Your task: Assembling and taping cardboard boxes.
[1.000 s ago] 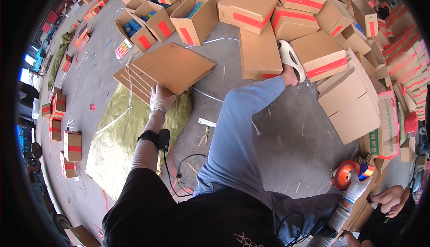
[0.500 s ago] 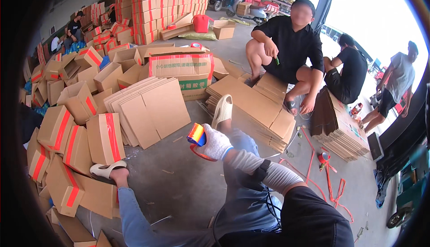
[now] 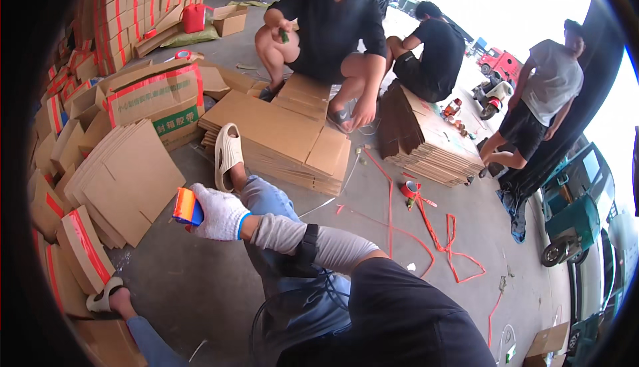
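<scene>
My right hand [image 3: 221, 214], in a white knitted glove, is closed around a tape dispenser [image 3: 188, 206] with orange and blue parts. The hand hangs over my bent knee, above the concrete floor, and touches no carton. Left of it, a sheaf of flattened cartons [image 3: 130, 181] leans at a slant against a taped box. Beyond my foot lies a stack of flat cardboard [image 3: 266, 131]. My left hand is out of the picture.
Open cartons with red tape [image 3: 85, 247] crowd the left side. A person in black [image 3: 326, 27] squats behind the flat stack; another sits on a second stack [image 3: 432, 137], and a third person [image 3: 546, 81] stands at right. Loose red strapping [image 3: 452, 254] and a tape roll [image 3: 410, 187] lie on the floor.
My view has swung to the right, so the cartons and people sit further left in the picture. My right hand still grips the tape dispenser.
</scene>
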`<act>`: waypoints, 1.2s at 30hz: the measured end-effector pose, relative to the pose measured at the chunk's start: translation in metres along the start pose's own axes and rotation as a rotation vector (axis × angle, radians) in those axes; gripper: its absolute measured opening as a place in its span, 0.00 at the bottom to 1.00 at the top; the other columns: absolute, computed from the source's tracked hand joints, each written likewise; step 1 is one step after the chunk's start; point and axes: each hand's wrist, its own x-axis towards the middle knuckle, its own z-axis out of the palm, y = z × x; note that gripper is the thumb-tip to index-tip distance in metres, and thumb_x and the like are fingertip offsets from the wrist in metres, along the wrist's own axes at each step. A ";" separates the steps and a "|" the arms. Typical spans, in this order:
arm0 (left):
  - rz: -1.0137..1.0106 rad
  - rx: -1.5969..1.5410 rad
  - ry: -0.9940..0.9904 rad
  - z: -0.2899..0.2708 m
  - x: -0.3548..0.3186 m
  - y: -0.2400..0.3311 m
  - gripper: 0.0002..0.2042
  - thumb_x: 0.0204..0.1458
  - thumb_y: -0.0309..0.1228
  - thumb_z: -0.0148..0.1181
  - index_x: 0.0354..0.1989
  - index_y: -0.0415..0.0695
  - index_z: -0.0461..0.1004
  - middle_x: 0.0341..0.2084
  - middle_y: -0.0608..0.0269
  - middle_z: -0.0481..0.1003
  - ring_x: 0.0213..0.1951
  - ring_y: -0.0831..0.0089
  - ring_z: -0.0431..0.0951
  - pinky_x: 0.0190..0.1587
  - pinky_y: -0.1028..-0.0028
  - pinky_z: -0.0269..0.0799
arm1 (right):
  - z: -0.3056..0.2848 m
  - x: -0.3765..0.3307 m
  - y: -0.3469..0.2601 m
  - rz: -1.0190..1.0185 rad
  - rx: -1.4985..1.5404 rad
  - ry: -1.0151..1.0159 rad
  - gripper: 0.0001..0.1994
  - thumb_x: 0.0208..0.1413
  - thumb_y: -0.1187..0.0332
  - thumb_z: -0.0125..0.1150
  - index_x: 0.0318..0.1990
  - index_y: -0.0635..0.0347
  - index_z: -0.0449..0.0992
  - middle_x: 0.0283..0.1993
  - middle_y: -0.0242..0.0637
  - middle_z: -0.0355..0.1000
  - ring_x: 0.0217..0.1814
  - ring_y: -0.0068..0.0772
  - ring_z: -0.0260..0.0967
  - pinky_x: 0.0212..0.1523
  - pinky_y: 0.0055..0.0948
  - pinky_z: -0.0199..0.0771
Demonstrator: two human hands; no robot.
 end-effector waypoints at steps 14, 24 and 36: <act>0.096 1.602 -0.723 0.081 0.127 0.009 0.20 0.56 0.41 0.64 0.52 0.42 0.77 0.44 0.51 0.81 0.48 0.54 0.80 0.52 0.63 0.74 | -0.063 -0.048 0.082 0.019 -0.063 0.529 0.36 0.43 0.59 0.80 0.58 0.60 0.67 0.50 0.48 0.75 0.52 0.47 0.76 0.54 0.39 0.76; 0.180 2.116 -0.773 0.096 0.104 -0.041 0.22 0.61 0.48 0.56 0.56 0.47 0.71 0.31 0.51 0.82 0.34 0.54 0.84 0.35 0.54 0.78 | -0.010 -0.024 0.054 -0.234 -0.155 0.479 0.34 0.42 0.62 0.78 0.58 0.59 0.70 0.46 0.48 0.76 0.48 0.54 0.76 0.50 0.41 0.77; -0.208 1.357 -0.849 0.098 0.024 -0.052 0.26 0.66 0.42 0.51 0.70 0.46 0.61 0.55 0.49 0.76 0.55 0.55 0.78 0.56 0.63 0.72 | 0.012 -0.043 0.080 -0.329 -0.162 -0.660 0.53 0.48 0.53 0.72 0.77 0.49 0.43 0.49 0.55 0.77 0.48 0.57 0.77 0.51 0.45 0.77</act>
